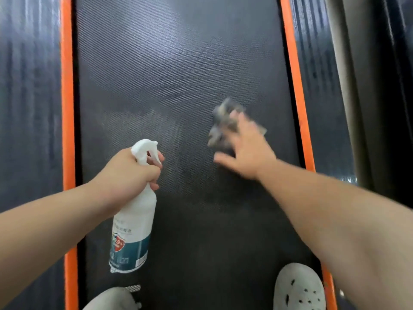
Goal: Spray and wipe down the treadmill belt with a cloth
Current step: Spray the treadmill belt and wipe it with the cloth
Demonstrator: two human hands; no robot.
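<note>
Treadmill belt [178,70]: dark, matte, with a fine dotted weave. It runs up the middle of the view between two orange edge strips [67,108]. Pale hazy smears arc across it at mid-frame, just beyond the bottle's nozzle.

Cloth [223,119]: grey, crumpled and blurred. It sits on the belt's right half, near the right strip but apart from it. Your right hand [248,148] covers its near edge palm down, fingers spread and mostly straight, pressing it to the belt.

Spray bottle [134,222]: a white plastic cylinder with a teal label and a white trigger head, held over the belt's left half. Your left hand [125,171] wraps the neck with curled fingers, one on the trigger.

Outside the strips are glossy, dark, ribbed side rails [29,108]. At the bottom edge, a pale grey perforated clog [299,289] stands on the belt, with a second pale shoe tip [111,298] to its left.
</note>
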